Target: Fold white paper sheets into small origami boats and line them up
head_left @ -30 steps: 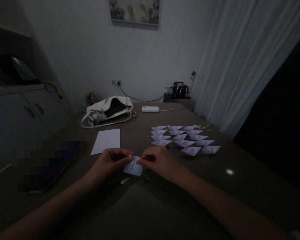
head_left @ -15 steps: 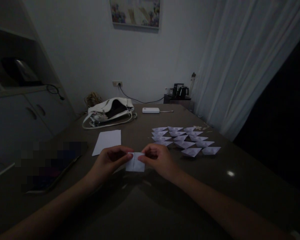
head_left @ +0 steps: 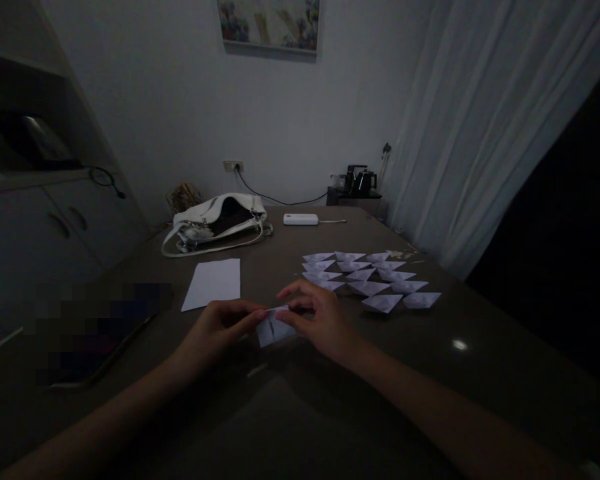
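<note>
Both my hands meet over a small folded white paper piece (head_left: 273,329) just above the dark table (head_left: 290,413). My left hand (head_left: 219,328) pinches its left edge with fingers closed. My right hand (head_left: 317,321) pinches the right edge, its index finger raised slightly. Behind my right hand lie several finished folded paper boats (head_left: 370,280) in rows. A flat white paper sheet (head_left: 213,283) rests beyond my left hand.
A white handbag (head_left: 215,222) and a white power bank (head_left: 301,219) with a cable sit at the table's far end. A dark flat object (head_left: 100,333) lies at the left. A kettle (head_left: 357,179) stands on a side stand by the curtain (head_left: 480,133).
The paper piece has tilted and shifted slightly right between my fingers. My right hand's fingers have lifted and spread a little over it. The left hand has stayed pinched on its edge.
</note>
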A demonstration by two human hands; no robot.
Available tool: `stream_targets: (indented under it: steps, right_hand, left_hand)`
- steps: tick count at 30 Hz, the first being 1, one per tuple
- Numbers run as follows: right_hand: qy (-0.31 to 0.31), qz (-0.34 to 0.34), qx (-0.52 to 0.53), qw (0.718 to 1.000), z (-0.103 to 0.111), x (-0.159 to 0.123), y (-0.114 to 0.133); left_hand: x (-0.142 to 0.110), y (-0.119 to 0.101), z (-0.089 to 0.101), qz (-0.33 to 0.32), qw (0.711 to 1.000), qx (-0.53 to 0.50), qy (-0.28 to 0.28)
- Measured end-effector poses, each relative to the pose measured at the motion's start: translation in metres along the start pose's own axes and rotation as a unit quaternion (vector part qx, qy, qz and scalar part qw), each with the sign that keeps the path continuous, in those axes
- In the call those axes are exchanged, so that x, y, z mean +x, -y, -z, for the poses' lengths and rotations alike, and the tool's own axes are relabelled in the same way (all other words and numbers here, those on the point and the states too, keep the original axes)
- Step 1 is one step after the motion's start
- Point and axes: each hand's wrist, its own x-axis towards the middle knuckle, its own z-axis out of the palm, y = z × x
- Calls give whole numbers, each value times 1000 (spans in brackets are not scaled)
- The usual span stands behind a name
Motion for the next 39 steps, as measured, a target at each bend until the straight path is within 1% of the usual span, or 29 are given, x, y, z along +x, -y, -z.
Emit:
stream_targets:
  steps: [1,3,6,8,11,15,19,22,25,28,31,33,35,39]
  right_hand:
    - [-3,2,2,1000,0,0,0]
    - [-9,-2,20,1000,0,2,-2]
    - [-17,-39,67,997,0,5,-7]
    - [-27,-76,102,991,-2,7,-10]
    - [-43,-125,151,980,-4,8,-14]
    - [-43,-153,181,971,-5,6,-15]
    - [-38,-156,184,970,-5,6,-12]
    - [-39,-156,178,971,-5,6,-12]
    - [-36,-150,171,973,-4,7,-14]
    - [-31,-133,169,976,-4,7,-17]
    - [-25,-105,166,980,-3,7,-19]
    - [-18,-94,165,982,-4,7,-20]
    - [-13,-93,163,982,-4,7,-19]
    - [-20,-83,136,987,-3,7,-17]
  left_hand:
    - [0,0,0,13,1000,-16,4]
    - [0,2,0,59,996,-73,11]
    - [0,5,-3,114,980,-162,14]
    - [0,8,-4,124,973,-196,17]
    - [1,9,-6,132,968,-210,19]
    - [0,7,-6,141,972,-187,10]
    - [0,3,-5,143,977,-158,0]
    - [1,5,-5,142,979,-147,-2]
    - [4,9,-4,124,985,-120,27]
    - [6,11,-4,101,990,-56,79]
    - [6,11,-4,87,987,-6,133]
    - [6,12,-3,78,986,7,146]
    - [6,13,-2,67,988,21,140]
    - [4,12,-2,43,992,48,105]
